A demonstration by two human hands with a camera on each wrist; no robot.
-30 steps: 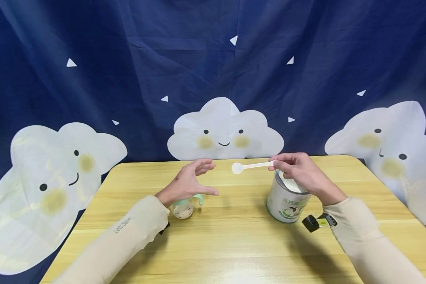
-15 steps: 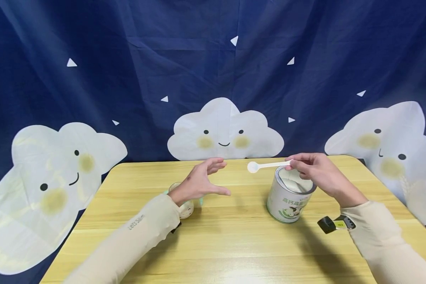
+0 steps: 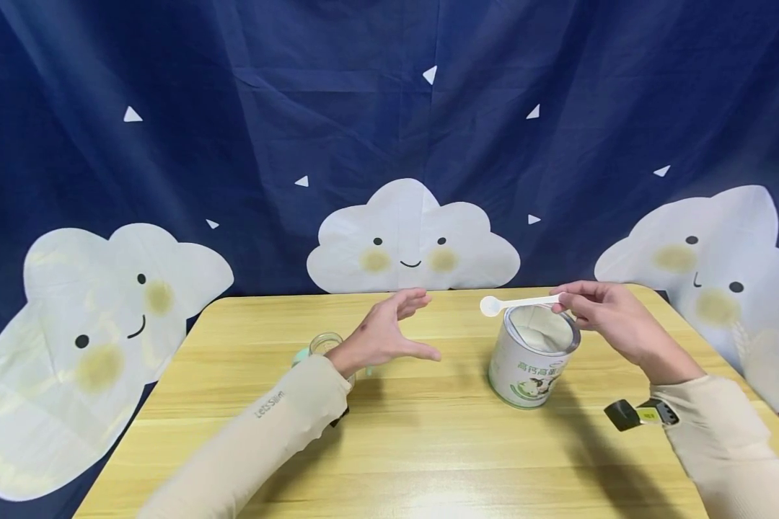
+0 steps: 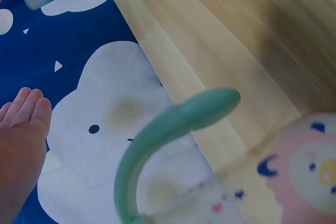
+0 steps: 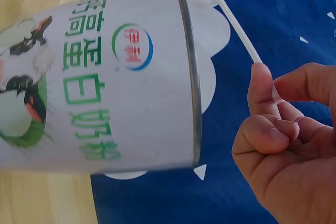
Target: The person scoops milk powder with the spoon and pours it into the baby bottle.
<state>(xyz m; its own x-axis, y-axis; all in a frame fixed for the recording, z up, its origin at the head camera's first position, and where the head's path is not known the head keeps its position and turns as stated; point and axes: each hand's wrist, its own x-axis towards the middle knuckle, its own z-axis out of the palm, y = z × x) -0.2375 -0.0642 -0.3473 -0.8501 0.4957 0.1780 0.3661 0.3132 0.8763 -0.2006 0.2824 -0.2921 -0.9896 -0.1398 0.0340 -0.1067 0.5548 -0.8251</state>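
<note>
My right hand [image 3: 613,313] pinches the handle end of a white measuring scoop [image 3: 522,303]. The scoop's bowl is out past the left rim of an open milk powder tin [image 3: 526,371], its handle crossing above the mouth. White powder shows inside the tin. In the right wrist view the scoop [image 5: 239,30] stands beside the tin's metal rim. My left hand [image 3: 386,335] hovers in the air with thumb and fingers spread, holding nothing. Under its wrist stands an open clear baby bottle [image 3: 325,342], partly hidden by the sleeve; its green handle [image 4: 152,135] shows in the left wrist view.
The wooden table [image 3: 441,447] carries the bottle on the left and the tin on the right, with a gap between them. A dark blue curtain [image 3: 389,108] with smiling clouds hangs behind its far edge.
My right hand has moved right with the scoop, whose bowl now reaches the tin's left rim. My left hand has also drifted right, uncovering the bottle's open mouth.
</note>
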